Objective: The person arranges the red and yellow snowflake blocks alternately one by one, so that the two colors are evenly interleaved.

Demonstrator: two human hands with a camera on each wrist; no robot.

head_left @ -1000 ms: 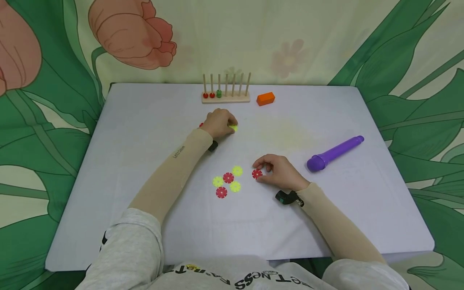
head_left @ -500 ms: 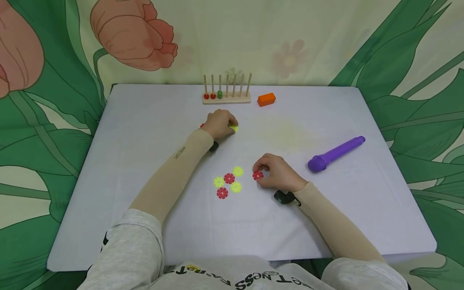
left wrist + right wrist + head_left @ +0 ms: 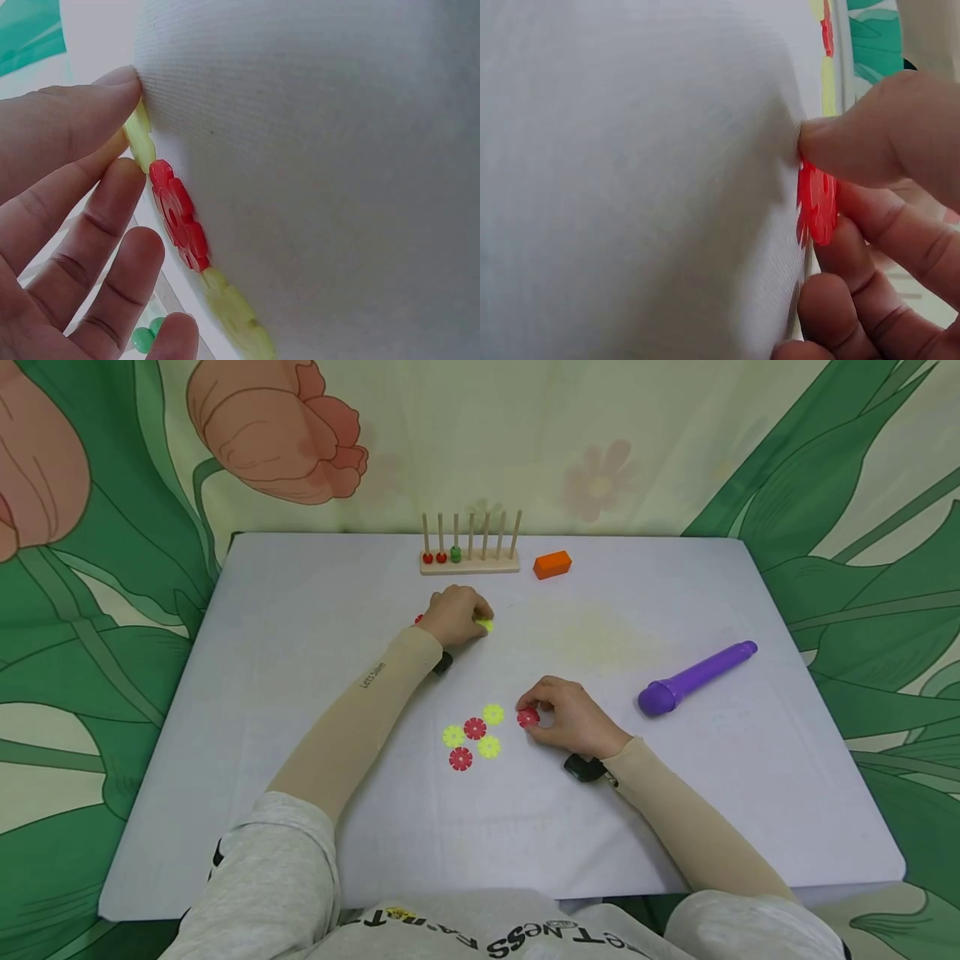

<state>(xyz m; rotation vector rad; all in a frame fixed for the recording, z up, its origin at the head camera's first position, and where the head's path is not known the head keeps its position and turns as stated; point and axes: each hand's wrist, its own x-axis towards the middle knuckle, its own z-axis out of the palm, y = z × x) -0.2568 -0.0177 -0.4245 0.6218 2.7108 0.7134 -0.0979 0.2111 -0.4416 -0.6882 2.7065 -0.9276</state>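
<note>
My left hand point(image 3: 453, 614) pinches a yellow flower-shaped disc point(image 3: 140, 135) between thumb and fingers at the table surface. In the left wrist view a red disc point(image 3: 178, 214) and another yellow disc point(image 3: 238, 315) follow it in a row, mostly hidden under the hand from above. A red flower-shaped disc point(image 3: 528, 717) is pinched between thumb and fingers of my right hand point(image 3: 573, 718), close over the table. Left of that hand lies a loose group of yellow discs point(image 3: 489, 747) and red discs point(image 3: 461, 758).
Toward the back stands a wooden peg rack point(image 3: 480, 564) with red beads point(image 3: 427, 558) and a green bead piece point(image 3: 455, 554) on its left pegs. An orange block point(image 3: 552, 565) lies beside it. A purple toy microphone point(image 3: 697, 678) rests on the right of the white table point(image 3: 225, 710).
My right hand has moved slightly left with the red disc, which now looks a little tilted. The left hand keeps its place on the yellow disc.
</note>
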